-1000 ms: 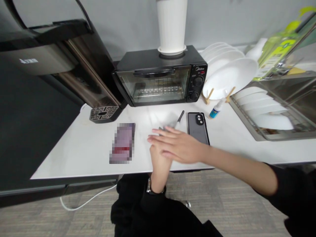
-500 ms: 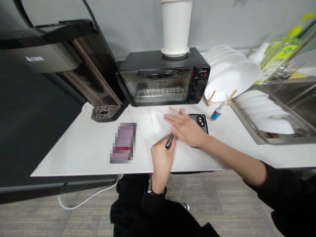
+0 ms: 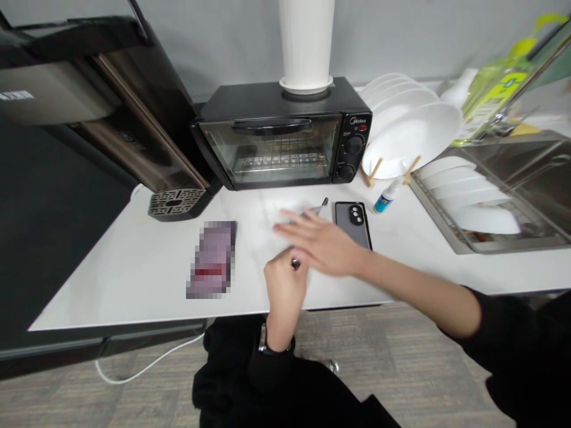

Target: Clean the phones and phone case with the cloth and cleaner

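Observation:
My left hand is closed in a fist near the counter's front edge. Out of its top pokes the rounded end of a dark, shiny, pen-like stick; most of it is hidden by the fingers. My right hand, slightly blurred, reaches across with its fingers stretched out flat, its palm edge against the left fist. Just past the right fingers, a slim grey object with a dark tip shows in part. Right of it lies a dark phone or phone case with a camera block, partly covered by my right forearm.
A pixelated purple, phone-shaped item lies left on the white counter. Behind stand a toaster oven with paper cups and a drink machine. Rightward are a small bottle, racked plates and a sink.
My right hand has shifted left and down over the left fist, covering more of the pen-like stick. The grey object with the dark tip now shows beyond its fingers. The view has moved slightly.

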